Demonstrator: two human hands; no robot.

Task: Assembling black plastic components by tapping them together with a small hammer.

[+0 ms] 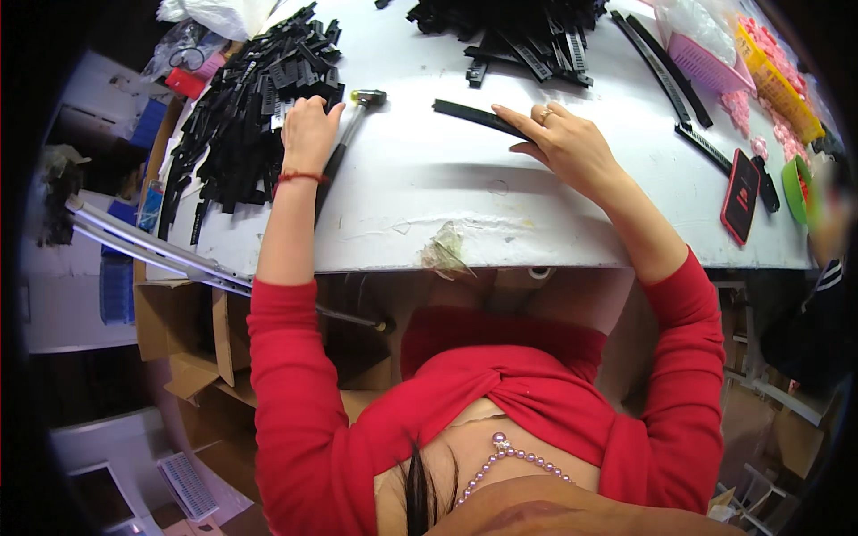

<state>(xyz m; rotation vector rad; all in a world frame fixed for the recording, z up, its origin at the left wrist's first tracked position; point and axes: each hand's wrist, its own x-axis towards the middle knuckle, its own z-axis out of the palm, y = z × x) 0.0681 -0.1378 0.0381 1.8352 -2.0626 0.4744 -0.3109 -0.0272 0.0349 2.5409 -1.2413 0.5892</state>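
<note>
Black plastic, long and thin with a toothed comb-like edge: that's the narrow black plastic strip (474, 117) lying flat on the white desk (429, 196), just ahead of the right hand (567, 143). That hand is open, fingers stretched out flat with the tips pressing on the strip's near end, not wrapped around it. I'd guess the strip is very light, stiff-ish but a bit bendy along its length, and smooth enough to slide on the desk, so pinching it by the long edges near the middle looks like the safest hold.

Left hand (308, 134) is curled loosely on the edge of the big heap of matching black plastic strips (246, 116), right beside a small black-handled hammer (344, 147). Can't tell if it's actually gripping anything.
</note>
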